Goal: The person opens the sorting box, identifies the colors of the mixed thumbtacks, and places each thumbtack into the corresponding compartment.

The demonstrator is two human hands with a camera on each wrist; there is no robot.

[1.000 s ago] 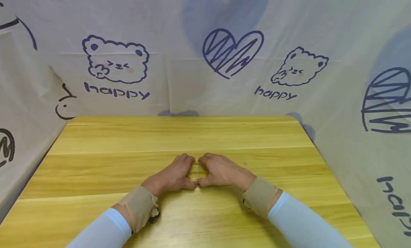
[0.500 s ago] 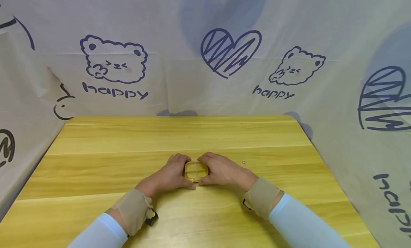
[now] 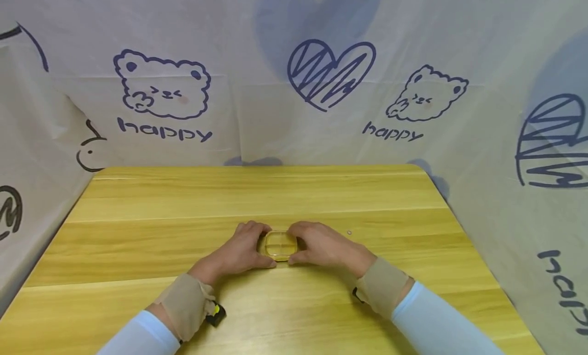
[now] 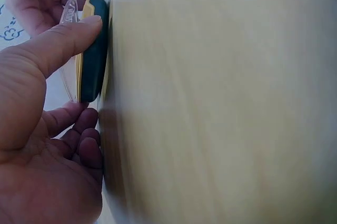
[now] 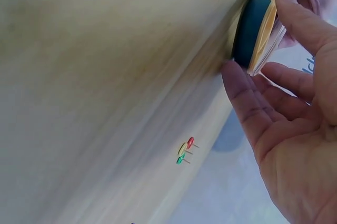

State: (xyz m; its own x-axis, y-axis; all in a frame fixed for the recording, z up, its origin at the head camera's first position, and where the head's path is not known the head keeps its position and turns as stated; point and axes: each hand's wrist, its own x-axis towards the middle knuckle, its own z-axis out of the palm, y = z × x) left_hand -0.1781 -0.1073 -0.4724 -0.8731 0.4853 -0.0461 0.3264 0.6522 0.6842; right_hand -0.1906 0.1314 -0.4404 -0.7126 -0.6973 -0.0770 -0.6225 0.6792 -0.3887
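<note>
A small rounded case (image 3: 281, 243) with a clear top lies near the middle of the wooden table. From the side it shows a dark green base (image 4: 95, 71), a yellow-orange rim (image 5: 266, 28) and a clear lid (image 4: 68, 79). My left hand (image 3: 241, 250) grips its left end, thumb on the near side and fingers around the far side. At the other end, my right hand (image 3: 323, 245) holds it between thumb and fingers. In the right wrist view the thumb (image 5: 295, 16) presses the rim, while the lower fingers reach the base.
Beyond the right hand, a red thumbtack (image 5: 190, 142), a yellow thumbtack (image 5: 182, 149) and a green thumbtack (image 5: 180, 159) lie on the table (image 3: 184, 202). The head view shows a tiny pale object (image 3: 349, 232) right of that hand. Printed cloth (image 3: 257, 115) hangs behind.
Both hands had their fingertips almost meeting around the case. They have since drawn apart toward its two ends, uncovering more of the clear top and rim.
</note>
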